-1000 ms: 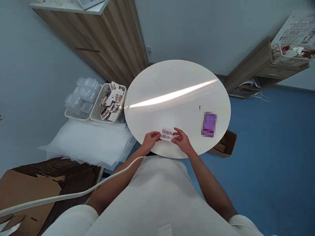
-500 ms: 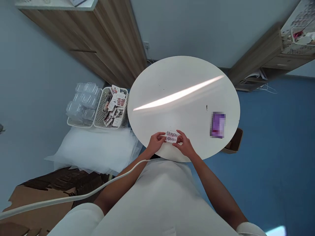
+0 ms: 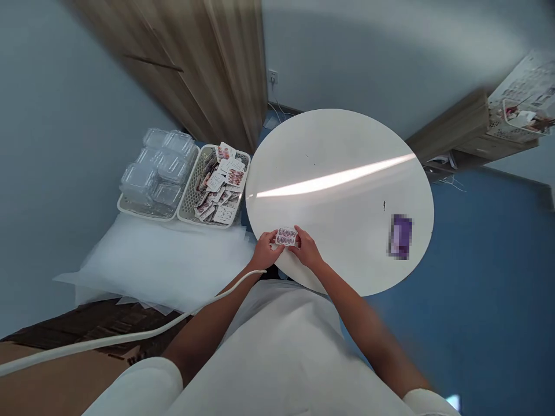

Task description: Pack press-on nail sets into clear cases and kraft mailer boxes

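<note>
Between my two hands is a small white card of press-on nails (image 3: 286,236), with two rows of pinkish-purple nails facing up. My left hand (image 3: 265,251) grips its left edge, fingers above and thumb at the lower corner. At the right edge, my right hand (image 3: 306,248) pinches the card between thumb and fingers. The card is held over the near edge of the round white table (image 3: 338,231). The undersides of the fingers and the back of the card are hidden.
A blurred purple item (image 3: 400,237) lies on the table's right side. To the left, a white basket (image 3: 184,211) holds many nail cards, beside another basket of clear plastic boxes (image 3: 141,180). White sheets (image 3: 173,254) lie before them. A white cable (image 3: 151,333) crosses over my left arm.
The view has shifted, so the table and baskets sit further right in it. Both hands still hold the card, which is now nearer the table's left front edge.
</note>
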`<state>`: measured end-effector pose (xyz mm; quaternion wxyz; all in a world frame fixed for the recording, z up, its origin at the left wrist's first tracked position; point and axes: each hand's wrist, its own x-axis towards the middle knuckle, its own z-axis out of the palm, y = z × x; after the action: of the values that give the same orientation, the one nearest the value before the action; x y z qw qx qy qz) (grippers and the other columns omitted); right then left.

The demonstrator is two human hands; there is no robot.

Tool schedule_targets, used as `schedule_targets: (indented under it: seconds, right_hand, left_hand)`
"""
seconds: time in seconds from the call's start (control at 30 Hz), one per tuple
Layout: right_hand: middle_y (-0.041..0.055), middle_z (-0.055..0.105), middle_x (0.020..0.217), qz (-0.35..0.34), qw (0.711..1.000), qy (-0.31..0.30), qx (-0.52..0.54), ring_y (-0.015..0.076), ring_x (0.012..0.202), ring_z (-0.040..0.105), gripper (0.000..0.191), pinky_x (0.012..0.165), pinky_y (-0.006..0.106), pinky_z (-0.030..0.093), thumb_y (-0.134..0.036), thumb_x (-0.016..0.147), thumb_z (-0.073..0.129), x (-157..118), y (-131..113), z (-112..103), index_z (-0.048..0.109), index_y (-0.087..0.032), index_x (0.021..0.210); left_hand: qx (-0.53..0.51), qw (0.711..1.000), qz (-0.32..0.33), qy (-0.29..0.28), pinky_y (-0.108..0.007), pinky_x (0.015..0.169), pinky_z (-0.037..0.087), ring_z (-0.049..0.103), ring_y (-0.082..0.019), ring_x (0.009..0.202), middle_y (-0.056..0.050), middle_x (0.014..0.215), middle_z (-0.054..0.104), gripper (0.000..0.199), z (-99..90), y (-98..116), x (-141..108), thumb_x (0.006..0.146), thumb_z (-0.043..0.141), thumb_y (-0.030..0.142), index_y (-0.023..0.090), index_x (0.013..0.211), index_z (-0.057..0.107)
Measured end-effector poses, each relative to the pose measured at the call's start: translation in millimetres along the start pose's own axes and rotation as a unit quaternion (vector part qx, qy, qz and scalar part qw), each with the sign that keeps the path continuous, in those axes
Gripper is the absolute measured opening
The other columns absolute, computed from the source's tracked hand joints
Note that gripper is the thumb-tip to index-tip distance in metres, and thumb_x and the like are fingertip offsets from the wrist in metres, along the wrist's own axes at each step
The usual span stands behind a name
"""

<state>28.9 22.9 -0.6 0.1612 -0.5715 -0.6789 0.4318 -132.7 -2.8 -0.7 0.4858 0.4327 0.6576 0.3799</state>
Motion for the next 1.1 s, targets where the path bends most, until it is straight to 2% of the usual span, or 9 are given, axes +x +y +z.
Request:
schedule_targets:
  seconds: [0.1,0.17,0.27,0.33,0.4,0.53,0.7,0.87,1.1]
  right_hand:
    - [0.0063,0.054,0.091,0.014,0.999,-0.021,-0.045,0.0178,0.078,0.051,0.069,0.07,0.031,0.043,-0.019,0.067,0.061,17.1,-9.1,22.5,0.032,-0.019,0.129]
    - [0.0079,0.053,0.098,0.033,0.996,-0.03,-0.071,0.0191,0.084,0.052,0.069,0.072,0.03,0.042,-0.019,0.068,0.06,23.7,-15.0,35.1,0.03,-0.019,0.13]
    - [0.0083,0.052,0.103,0.079,0.991,-0.031,-0.102,0.0202,0.089,0.052,0.07,0.071,0.029,0.042,-0.018,0.071,0.057,25.9,-23.0,48.1,0.025,-0.022,0.133]
    - [0.0086,0.05,0.106,0.102,0.989,-0.02,-0.105,0.021,0.09,0.052,0.073,0.071,0.029,0.042,-0.019,0.071,0.056,22.6,-26.2,53.1,0.02,-0.023,0.135]
    - [0.0088,0.048,0.109,0.106,0.992,0.006,-0.074,0.0209,0.092,0.051,0.076,0.074,0.031,0.043,-0.02,0.07,0.056,16.6,-26.5,57.0,0.017,-0.023,0.135]
    - [0.0083,0.045,0.114,0.107,0.989,0.082,0.069,0.0175,0.09,0.05,0.076,0.079,0.033,0.044,-0.02,0.068,0.056,3.5,-23.2,66.7,0.019,-0.023,0.134]
    - [0.0085,0.046,0.119,0.118,0.968,0.114,0.191,0.0178,0.097,0.049,0.072,0.084,0.034,0.043,-0.018,0.064,0.057,2.0,-28.3,79.4,0.028,-0.021,0.13]
    - [0.0088,0.044,0.124,0.128,0.957,0.125,0.229,0.0181,0.103,0.048,0.071,0.083,0.033,0.043,-0.017,0.064,0.054,12.4,-37.5,81.5,0.028,-0.022,0.13]
    - [0.0086,0.041,0.128,0.129,0.957,0.126,0.226,0.0192,0.106,0.045,0.072,0.083,0.034,0.042,-0.018,0.064,0.054,23.5,-46.0,81.2,0.025,-0.023,0.13]
  left_hand:
    - [0.033,0.999,-0.005,0.0,-0.029,0.076,0.041,0.051,-0.018,0.077,-0.004,0.083,0.053,0.055,-18.7,-9.2,10.1,0.051,0.068,0.017,0.018,0.105,0.06]
    - [0.087,0.996,-0.014,-0.026,-0.03,0.08,0.041,0.051,-0.019,0.082,-0.005,0.088,0.051,0.059,-28.2,-13.1,14.3,0.054,0.065,0.018,0.017,0.112,0.055]
    - [0.165,0.984,-0.016,-0.071,-0.032,0.082,0.041,0.05,-0.02,0.089,-0.008,0.099,0.048,0.063,-35.8,-18.1,16.4,0.061,0.059,0.021,0.015,0.122,0.044]
    - [0.191,0.978,-0.006,-0.08,-0.034,0.083,0.042,0.05,-0.021,0.092,-0.01,0.105,0.045,0.064,-36.7,-22.2,15.4,0.064,0.057,0.022,0.013,0.126,0.039]
    - [0.196,0.977,0.003,-0.08,-0.035,0.083,0.042,0.049,-0.021,0.093,-0.012,0.108,0.042,0.065,-35.8,-27.5,13.0,0.066,0.055,0.023,0.011,0.127,0.036]
    - [0.181,0.981,0.008,-0.07,-0.034,0.08,0.045,0.049,-0.02,0.094,-0.012,0.111,0.04,0.065,-32.8,-38.8,7.8,0.067,0.054,0.024,0.011,0.128,0.034]
    - [0.169,0.984,0.009,-0.048,-0.035,0.083,0.044,0.047,-0.022,0.102,-0.012,0.113,0.042,0.063,-31.7,-42.0,8.1,0.066,0.053,0.02,0.012,0.126,0.036]
    - [0.139,0.99,-0.007,-0.03,-0.035,0.088,0.041,0.045,-0.022,0.109,-0.012,0.119,0.044,0.06,-36.9,-33.2,14.2,0.068,0.051,0.019,0.014,0.126,0.037]
    - [0.123,0.992,-0.023,-0.024,-0.037,0.091,0.039,0.042,-0.024,0.114,-0.01,0.125,0.045,0.058,-42.3,-27.0,23.0,0.071,0.051,0.021,0.017,0.127,0.037]
